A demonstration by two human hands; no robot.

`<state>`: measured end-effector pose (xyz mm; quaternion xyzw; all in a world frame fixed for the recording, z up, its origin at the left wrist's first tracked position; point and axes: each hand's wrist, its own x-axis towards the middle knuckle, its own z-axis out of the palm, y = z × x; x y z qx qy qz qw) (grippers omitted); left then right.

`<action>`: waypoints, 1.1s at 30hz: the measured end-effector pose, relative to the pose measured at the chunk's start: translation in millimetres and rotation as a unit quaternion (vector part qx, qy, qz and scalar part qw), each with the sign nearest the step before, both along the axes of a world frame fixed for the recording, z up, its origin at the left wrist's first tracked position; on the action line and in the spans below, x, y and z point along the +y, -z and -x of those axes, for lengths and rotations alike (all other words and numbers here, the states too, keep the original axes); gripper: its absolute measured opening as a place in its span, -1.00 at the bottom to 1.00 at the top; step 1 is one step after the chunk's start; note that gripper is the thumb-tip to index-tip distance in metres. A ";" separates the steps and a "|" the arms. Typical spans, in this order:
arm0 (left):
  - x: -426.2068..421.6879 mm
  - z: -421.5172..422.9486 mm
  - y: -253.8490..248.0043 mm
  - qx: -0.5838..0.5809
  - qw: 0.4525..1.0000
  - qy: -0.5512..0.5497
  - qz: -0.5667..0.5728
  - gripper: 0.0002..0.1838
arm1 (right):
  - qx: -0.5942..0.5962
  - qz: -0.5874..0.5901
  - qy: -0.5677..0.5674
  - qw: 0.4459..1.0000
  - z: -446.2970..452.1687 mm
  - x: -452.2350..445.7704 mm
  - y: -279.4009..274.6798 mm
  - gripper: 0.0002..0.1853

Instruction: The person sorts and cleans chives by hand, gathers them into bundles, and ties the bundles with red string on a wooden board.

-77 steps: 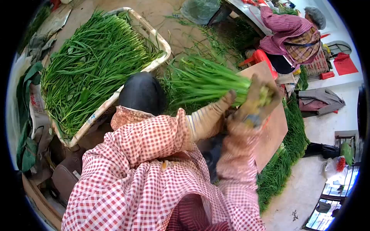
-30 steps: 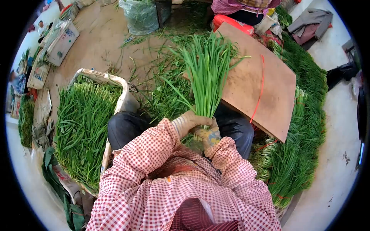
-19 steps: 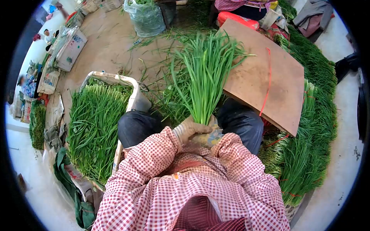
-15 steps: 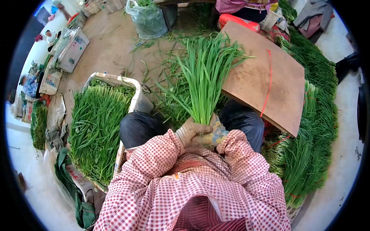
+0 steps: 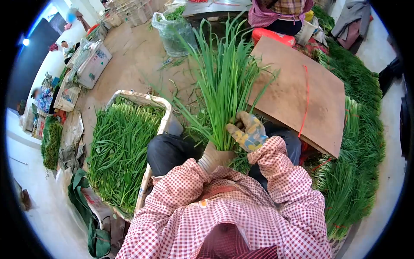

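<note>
A loose bunch of garlic chives (image 5: 224,82) stands upright in front of my chest, its long green leaves fanning out toward the top. My gloved left hand (image 5: 217,158) is wrapped round the stalks at the base. At the right side of the bunch, my right hand (image 5: 249,131), in a patterned glove, has its fingers curled and pinches at the lower leaves. The exact blades between its fingertips are hard to make out.
Beside my left knee, a white-rimmed crate (image 5: 166,113) is packed with chives. A brown board (image 5: 297,90) with a red tie lies at right, next to stacked chives (image 5: 366,129). A clear plastic bag (image 5: 174,36) stands ahead; another person (image 5: 280,15) sits at the back.
My right hand has left the base of the bunch and moved up to its right side. The left hand keeps its hold. The view has shifted slightly.
</note>
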<state>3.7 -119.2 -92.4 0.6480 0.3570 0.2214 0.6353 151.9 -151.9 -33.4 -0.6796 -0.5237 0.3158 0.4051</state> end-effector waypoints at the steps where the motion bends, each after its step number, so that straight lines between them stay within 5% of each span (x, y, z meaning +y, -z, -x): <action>1: -3.1 6.7 -3.1 -0.029 0.997 -0.016 0.069 -0.40 | -0.037 0.018 0.001 0.999 1.7 0.1 2.4 -0.64; 3: -5.2 15.5 -6.6 -0.114 0.978 -0.032 0.169 -0.38 | -0.007 -0.106 0.015 0.994 11.3 -6.5 12.4 -0.66; 5: 0.8 20.3 -1.3 -0.099 0.983 -0.023 0.154 -0.38 | -0.025 -0.303 0.023 0.952 17.5 -12.1 19.1 -0.74; 6: 4.1 21.5 3.3 -0.083 0.986 -0.013 0.142 -0.38 | -0.025 -0.304 0.021 0.952 23.5 -18.3 18.5 -0.74; 8: 12.2 16.5 5.8 -0.045 0.997 -0.001 0.066 -0.39 | 0.385 -0.117 0.013 0.915 39.5 -31.9 16.9 -0.77; 10: 17.0 9.4 -0.8 0.016 0.999 0.024 -0.018 -0.50 | 0.426 -0.103 0.027 0.898 49.7 -35.9 14.2 -0.74; 12: 15.6 17.5 1.3 -0.064 0.990 -0.028 0.122 -0.61 | 0.497 0.012 0.028 0.867 56.8 -48.8 7.5 -0.77; 15: 28.1 17.3 20.6 0.142 0.964 0.105 -0.201 -0.57 | 0.564 0.052 -0.003 0.824 39.3 -60.7 -9.0 -0.79; 16: 24.2 23.4 23.2 0.143 0.964 0.105 -0.196 -0.57 | 0.596 0.067 0.000 0.800 35.2 -63.2 -19.5 -0.79; 18: 16.9 31.7 7.7 -0.059 0.994 0.014 0.089 -0.49 | 0.557 -0.059 0.009 0.828 26.2 -56.6 -14.8 -0.77; 20: 20.5 24.4 5.8 0.031 0.992 0.036 0.119 -0.47 | 0.398 -0.154 0.045 0.903 15.7 -34.7 -6.4 -0.67; 21: 19.6 23.0 3.9 0.048 0.998 0.041 -0.006 -0.45 | 0.399 -0.156 0.047 0.902 12.6 -23.7 -10.1 -0.67; 23: 15.3 22.4 -1.4 0.035 0.996 0.032 -0.069 -0.43 | 0.174 -0.126 0.058 0.975 9.5 -4.2 -17.6 -0.58; 24: 13.1 22.1 -4.1 0.029 0.994 0.027 -0.101 -0.42 | 0.175 -0.130 0.061 0.974 6.4 1.4 -15.3 -0.58; 26: 14.2 23.9 -6.0 0.119 0.947 0.090 -0.285 -0.45 | 0.032 -0.036 0.049 0.998 -0.1 13.8 -5.8 -0.55; 28: 15.0 29.5 -3.2 0.158 0.907 0.123 -0.372 -0.47 | 0.041 -0.071 0.064 0.995 -1.2 13.8 -1.6 -0.63; 30: 9.9 37.2 -4.0 -0.047 0.998 0.042 -0.002 -0.55 | 0.203 -0.181 0.131 0.953 3.0 14.3 -10.0 -0.75; 31: 16.5 34.1 16.2 0.062 0.962 0.084 -0.253 -0.65 | 0.232 -0.240 0.126 0.934 0.8 20.4 -9.4 -0.84; 33: 14.9 36.3 23.2 0.045 0.970 0.081 -0.224 -0.69 | 0.204 -0.241 0.116 0.942 -7.4 29.7 -32.5 -0.86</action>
